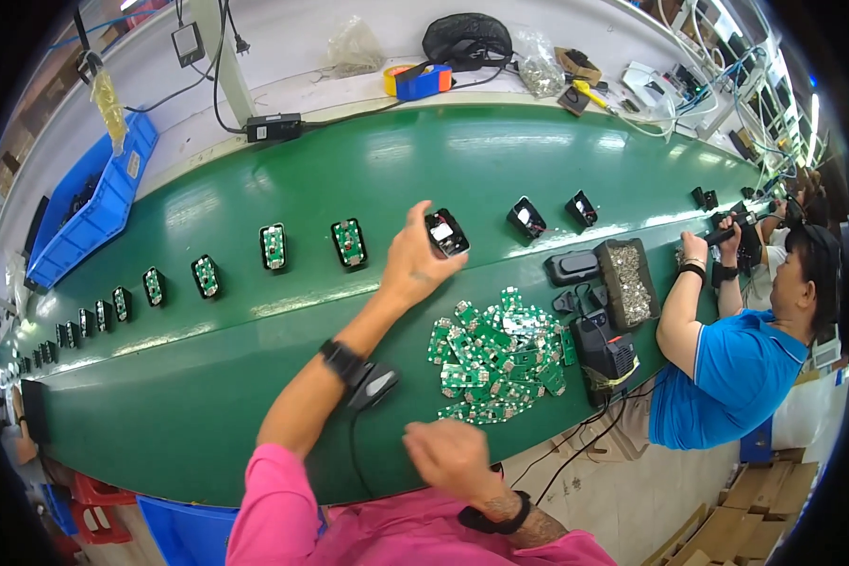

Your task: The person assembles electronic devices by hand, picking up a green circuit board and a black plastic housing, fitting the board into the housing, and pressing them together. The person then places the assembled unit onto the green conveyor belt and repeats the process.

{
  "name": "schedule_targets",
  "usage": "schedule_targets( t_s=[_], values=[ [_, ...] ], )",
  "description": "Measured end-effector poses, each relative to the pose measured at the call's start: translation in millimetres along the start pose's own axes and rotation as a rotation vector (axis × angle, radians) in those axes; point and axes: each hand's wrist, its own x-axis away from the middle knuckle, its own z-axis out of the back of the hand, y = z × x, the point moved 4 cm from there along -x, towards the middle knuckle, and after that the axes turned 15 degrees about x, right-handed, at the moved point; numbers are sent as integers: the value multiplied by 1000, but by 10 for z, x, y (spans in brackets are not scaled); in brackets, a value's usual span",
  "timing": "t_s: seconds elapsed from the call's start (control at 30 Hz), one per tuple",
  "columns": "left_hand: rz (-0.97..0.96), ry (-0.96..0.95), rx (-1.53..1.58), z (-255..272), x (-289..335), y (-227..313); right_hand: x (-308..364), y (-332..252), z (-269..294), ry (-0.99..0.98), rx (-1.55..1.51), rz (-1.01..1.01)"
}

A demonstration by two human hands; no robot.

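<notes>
My left hand (pixel 413 259) reaches over the green work surface, with thumb and fingers around the sides of a small black plastic case (pixel 446 233). The case is open at the top, and a white part and dark wiring show inside it. Close to my body, my right hand (pixel 453 459) has its fingers curled in; it is slightly blurred, and what they hold, if anything, is hidden. A heap of green circuit boards (pixel 505 354) lies just beyond my right hand. Left of my left hand stands a black case with a green board (pixel 349 243) in it.
More board-fitted cases (pixel 274 247) form a row leftward; open cases (pixel 527 218) stand to the right. A tray of small metal parts (pixel 629 283) and a black corded device (pixel 604 349) flank the heap. A blue bin (pixel 94 203) stands far left. A co-worker (pixel 740 368) sits right.
</notes>
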Motion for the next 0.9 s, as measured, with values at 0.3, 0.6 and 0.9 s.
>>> schedule_targets(
  t_s=[0.3, 0.6, 0.9],
  values=[
    [-178, -225, 237, 468, 1145, 324, -710, 318, 299, 64, 82, -201],
    [69, -270, 469, 409, 1322, 148, -813, 372, -32, 123, -36, -323],
    [92, -247, 451, 515, 1317, 89, -626, 514, 32, 159, -246, -352]
  ],
)
